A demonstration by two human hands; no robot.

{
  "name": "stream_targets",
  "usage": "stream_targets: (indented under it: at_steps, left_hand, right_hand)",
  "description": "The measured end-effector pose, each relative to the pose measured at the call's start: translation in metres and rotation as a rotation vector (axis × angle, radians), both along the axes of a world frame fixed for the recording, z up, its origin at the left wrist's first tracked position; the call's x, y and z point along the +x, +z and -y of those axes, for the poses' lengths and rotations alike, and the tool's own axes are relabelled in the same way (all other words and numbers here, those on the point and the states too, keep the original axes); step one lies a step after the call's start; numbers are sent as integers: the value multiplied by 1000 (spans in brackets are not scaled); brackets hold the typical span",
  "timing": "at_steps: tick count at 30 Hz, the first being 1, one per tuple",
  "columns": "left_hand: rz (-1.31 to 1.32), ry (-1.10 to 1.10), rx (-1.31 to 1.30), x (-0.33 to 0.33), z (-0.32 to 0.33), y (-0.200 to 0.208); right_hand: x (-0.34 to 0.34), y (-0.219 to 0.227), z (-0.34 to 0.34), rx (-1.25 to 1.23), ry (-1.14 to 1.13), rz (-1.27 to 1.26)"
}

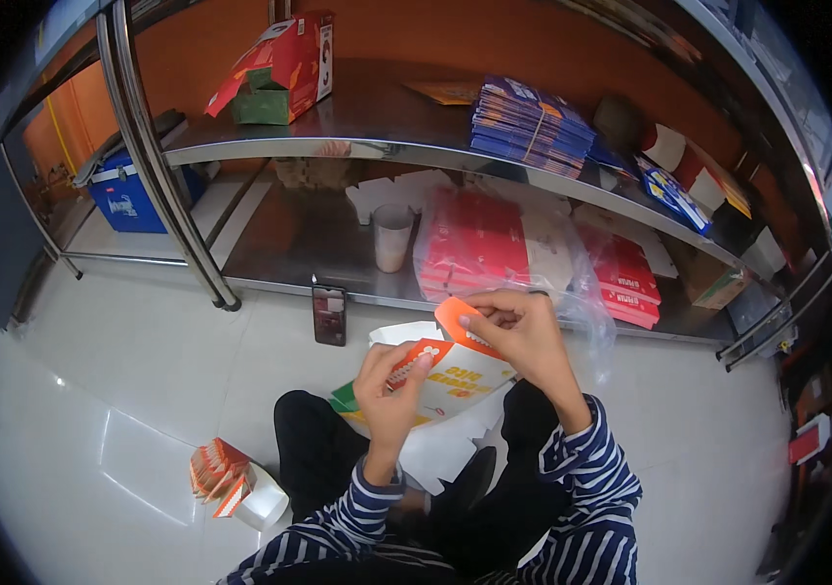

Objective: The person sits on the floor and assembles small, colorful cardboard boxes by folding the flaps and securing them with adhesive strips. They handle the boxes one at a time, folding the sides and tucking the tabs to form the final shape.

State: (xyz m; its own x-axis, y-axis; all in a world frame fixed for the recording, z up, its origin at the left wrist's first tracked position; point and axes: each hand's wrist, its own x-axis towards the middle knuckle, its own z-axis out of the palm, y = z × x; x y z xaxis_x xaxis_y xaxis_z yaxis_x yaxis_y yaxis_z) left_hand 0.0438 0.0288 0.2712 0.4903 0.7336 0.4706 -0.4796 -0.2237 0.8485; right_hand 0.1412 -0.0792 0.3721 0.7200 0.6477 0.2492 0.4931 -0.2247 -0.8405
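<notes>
Over my lap, a printed cardboard food carton [464, 382] in white, orange and green lies tilted between my hands, partly folded. My left hand [388, 390] is closed round a red-orange flap on its near left side. My right hand [523, 336] pinches a rounded orange flap at its far edge, between thumb and fingers. White card lies beneath and behind the carton, partly hidden by it. To my left on the floor, a stack of small orange-and-white paper cartons [218, 472] rests beside and partly against a white paper tub [264, 499].
A phone [330, 314] leans upright against the steel shelf's [270, 148] lower edge. The lower shelf holds a cup [392, 239] and red flat cartons [474, 239] in clear plastic. Above are banded blue cartons [533, 127] and a red box [291, 68]. A blue cooler [133, 195] stands at left.
</notes>
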Motion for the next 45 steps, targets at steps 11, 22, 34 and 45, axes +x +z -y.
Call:
stream_targets:
  at_steps: [11,22,34,45]
  left_hand:
    - [-44,146,349,-1,16,-13]
    - [-104,90,454,0,11,-23]
    - [-90,81,608,2,-19,-43]
    - [-165,-176,380,3,-11,-32]
  right_hand:
    - [3,-7,9,-464,189,345]
    - [-1,-16,1,-403,336,606]
    - [-1,-47,-13,-199,207,499]
    - [8,-42,-6,-254,93,631]
